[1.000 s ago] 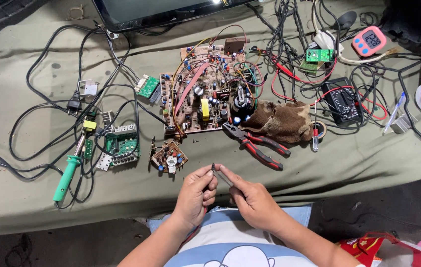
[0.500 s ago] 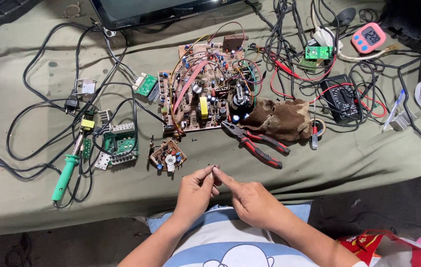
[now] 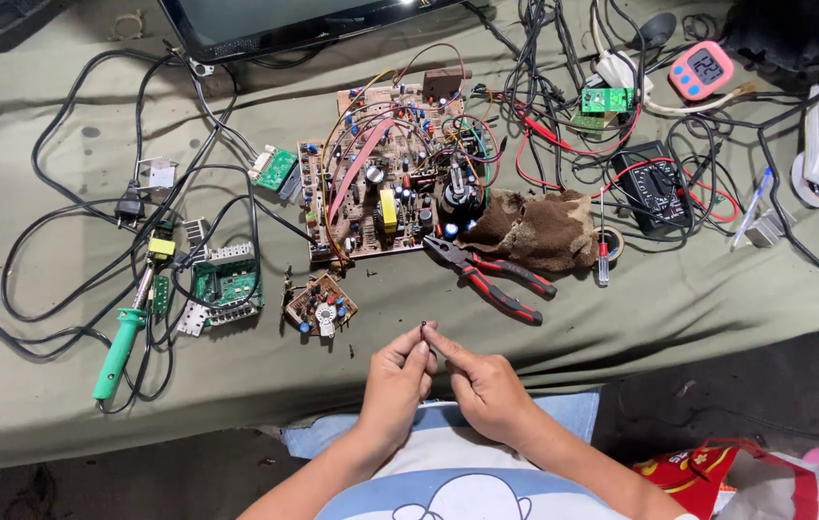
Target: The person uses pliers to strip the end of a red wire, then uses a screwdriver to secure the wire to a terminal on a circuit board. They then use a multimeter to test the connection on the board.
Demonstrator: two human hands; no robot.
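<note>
Head view: a tiny dark part pinched between both hands

Head-camera footage shows the left hand (image 3: 398, 377) and the right hand (image 3: 483, 381) brought together at the near edge of the table (image 3: 698, 308), which is draped in an olive-green cloth. A tiny dark component (image 3: 425, 327) is pinched at the fingertips of both hands, just above the cloth; its kind cannot be told at this size. Red-handled pliers (image 3: 492, 279) lie just beyond the hands, beside a crumpled brown rag (image 3: 535, 229). A large brown circuit board crowded with coloured parts and wires (image 3: 390, 178) sits farther back, and a small round-patterned brown board (image 3: 321, 306) lies to the left of the hands. A green-handled soldering iron (image 3: 121, 349) rests well to the left among black cables.

The step in hand is judged to be close handling or inspection of the small part. Steady fingertip control is called for, since so small a piece could easily be dropped onto the cluttered cloth.
</note>
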